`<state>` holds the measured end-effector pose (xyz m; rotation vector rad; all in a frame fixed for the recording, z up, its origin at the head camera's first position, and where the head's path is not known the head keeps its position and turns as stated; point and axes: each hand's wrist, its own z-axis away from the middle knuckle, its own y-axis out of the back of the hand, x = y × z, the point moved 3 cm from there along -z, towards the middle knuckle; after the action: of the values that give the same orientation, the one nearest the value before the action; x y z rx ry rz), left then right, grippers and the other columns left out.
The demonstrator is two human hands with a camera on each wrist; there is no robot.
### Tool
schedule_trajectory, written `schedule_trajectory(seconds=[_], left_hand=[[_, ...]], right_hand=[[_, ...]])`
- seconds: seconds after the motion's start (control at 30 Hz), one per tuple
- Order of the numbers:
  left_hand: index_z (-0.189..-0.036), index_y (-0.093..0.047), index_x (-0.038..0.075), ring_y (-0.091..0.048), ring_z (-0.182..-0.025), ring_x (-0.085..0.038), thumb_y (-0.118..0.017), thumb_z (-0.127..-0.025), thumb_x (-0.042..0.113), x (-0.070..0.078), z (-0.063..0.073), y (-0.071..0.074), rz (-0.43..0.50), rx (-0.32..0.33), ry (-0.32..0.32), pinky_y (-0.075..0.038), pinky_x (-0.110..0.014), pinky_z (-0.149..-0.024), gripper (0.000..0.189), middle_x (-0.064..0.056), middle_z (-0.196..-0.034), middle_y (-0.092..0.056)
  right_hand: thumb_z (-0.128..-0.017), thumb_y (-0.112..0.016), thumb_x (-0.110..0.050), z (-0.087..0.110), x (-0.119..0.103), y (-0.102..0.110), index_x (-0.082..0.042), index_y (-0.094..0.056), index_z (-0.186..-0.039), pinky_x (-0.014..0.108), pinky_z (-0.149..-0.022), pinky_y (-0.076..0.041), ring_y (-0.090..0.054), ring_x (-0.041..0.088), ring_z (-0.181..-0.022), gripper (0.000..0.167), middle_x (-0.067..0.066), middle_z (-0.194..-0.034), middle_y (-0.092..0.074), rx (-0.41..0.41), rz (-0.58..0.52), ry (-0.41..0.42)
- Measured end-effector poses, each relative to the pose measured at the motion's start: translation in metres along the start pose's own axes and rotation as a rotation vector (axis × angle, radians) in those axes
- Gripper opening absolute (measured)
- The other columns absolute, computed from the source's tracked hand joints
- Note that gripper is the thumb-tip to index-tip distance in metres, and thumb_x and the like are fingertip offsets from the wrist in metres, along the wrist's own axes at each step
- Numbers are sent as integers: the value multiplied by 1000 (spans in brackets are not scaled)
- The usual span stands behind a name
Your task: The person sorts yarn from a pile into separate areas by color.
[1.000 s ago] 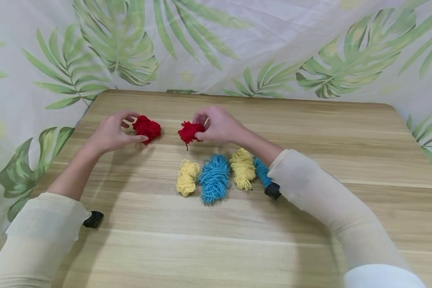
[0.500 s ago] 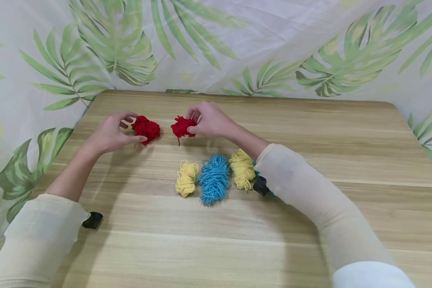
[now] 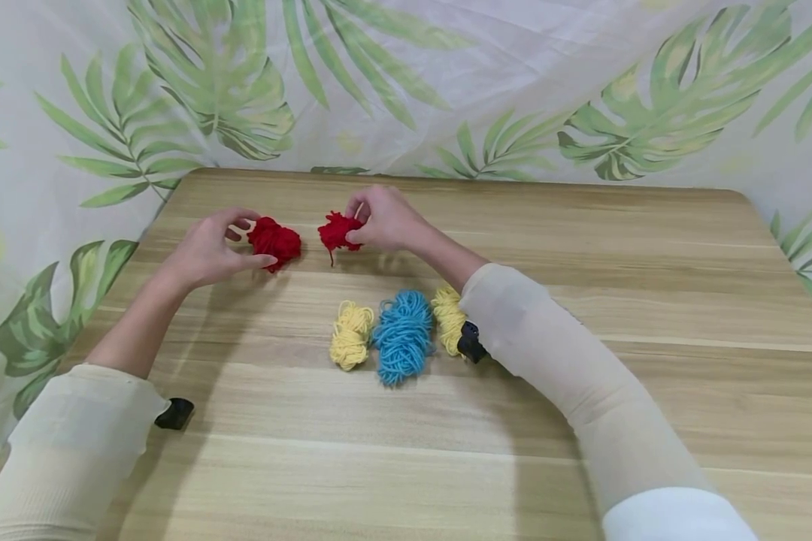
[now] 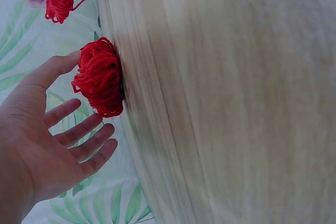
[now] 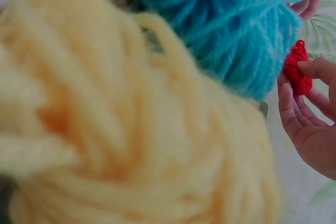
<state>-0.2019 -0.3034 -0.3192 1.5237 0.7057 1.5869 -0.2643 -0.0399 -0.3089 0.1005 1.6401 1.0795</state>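
My left hand [image 3: 206, 254] is beside a bundle of red yarn [image 3: 277, 242] at the table's back left. The left wrist view has its thumb tip touching one end of that bundle [image 4: 100, 80], the fingers loosely spread by the other end. Slightly above the wood, my right hand [image 3: 387, 219] pinches a smaller red yarn bundle [image 3: 334, 231] between thumb and fingers, a loose strand hanging down. Closer to me lie a yellow yarn bundle [image 3: 351, 335], a blue one [image 3: 403, 338] and a second yellow one [image 3: 449, 319], partly covered by the right sleeve.
The wooden table [image 3: 352, 466] reaches back to a leaf-printed cloth [image 3: 392, 83] hanging behind it. Black wrist devices stick out from the left sleeve [image 3: 74, 436] and the right sleeve [image 3: 555, 353]. In the right wrist view, yellow yarn [image 5: 131, 119] fills much of the foreground.
My right hand has moved left and slightly back with its red yarn, closer to the other red bundle. Its sleeve now hides the teal yarn at the right. The left hand has stayed put.
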Motion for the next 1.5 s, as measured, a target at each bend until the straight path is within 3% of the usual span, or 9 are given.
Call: schedule_trajectory(seconds=[0.5,1.0,1.27,1.5], left_hand=[[-147,-43,-8,-50,-122,-53,-84,-89,25,-3,-2,-1,-1,3,6,-46,-65,-100,78,-35,-140,-49],[-151,-39,-6,-50,-123,-53,-83,-89,26,-5,-2,-2,8,1,14,-45,-65,-101,83,-34,-141,-48],[-151,-39,-5,-50,-123,-53,-83,-88,27,-5,-2,-2,8,-1,21,-46,-65,-101,83,-34,-141,-48],[-151,-39,-5,-50,-123,-53,-83,-88,25,-5,-1,-1,12,-3,28,-45,-65,-101,82,-35,-142,-47]], right_hand=[[-93,-77,-14,-18,-2,-16,-5,-69,-106,25,-74,-52,-60,19,-87,18,9,-101,-68,6,-33,-61],[-93,-74,-9,-28,-6,-26,-4,-67,-100,25,-59,-50,-55,16,-61,11,7,-87,-67,38,-36,-89],[-94,-72,-9,-34,-9,-35,-5,-64,-96,23,-57,-48,-53,14,-60,10,6,-88,-60,45,-11,-124],[-93,-72,-9,-38,-12,-39,-4,-59,-87,23,-60,-45,-53,13,-66,15,3,-77,-54,83,-5,-173]])
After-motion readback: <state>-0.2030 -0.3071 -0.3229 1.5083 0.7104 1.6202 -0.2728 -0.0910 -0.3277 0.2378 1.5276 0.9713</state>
